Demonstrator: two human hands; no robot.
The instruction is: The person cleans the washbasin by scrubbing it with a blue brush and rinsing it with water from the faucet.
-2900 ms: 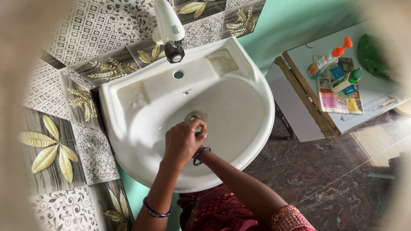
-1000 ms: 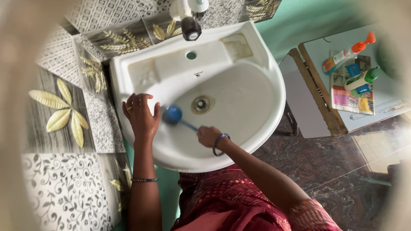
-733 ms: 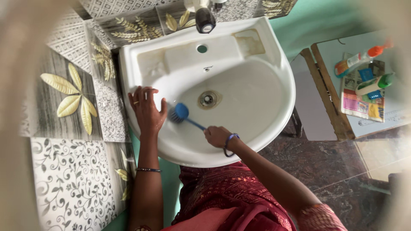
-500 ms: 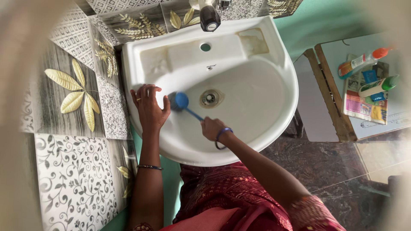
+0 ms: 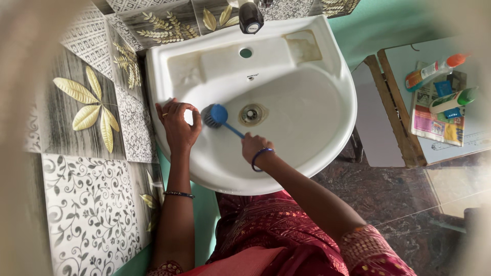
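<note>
The right hand (image 5: 254, 145) is closed around the near end of a blue-handled brush (image 5: 217, 116), whose head sits against the inner left slope of the white basin (image 5: 286, 117), just left of the drain (image 5: 251, 113). The long axis of the brush runs diagonally, from the gripping hand at the lower right up and away to the bristle head at the upper left; the head therefore lies forward and to the left of the right hand. The left hand (image 5: 179, 125) rests on the left rim of the basin with fingers loosely curled, thumb and forefinger nearly meeting, holding nothing; it sits just beside the brush head and is the nearer of the two hands to the bristles (whether it touches them cannot be told). The basin surface is smooth glazed ceramic, with a discoloured soap recess at the back right and a dark-tipped tap (image 5: 251, 18) above the overflow hole. The basin is mounted against a wall of patterned grey tiles (image 5: 87, 102) with leaf and scroll motifs. To the right, well apart from the basin, a low table (image 5: 394, 102) carries two spray bottles (image 5: 434, 69) lying on printed paper, above a dark stone floor (image 5: 388, 189).
</note>
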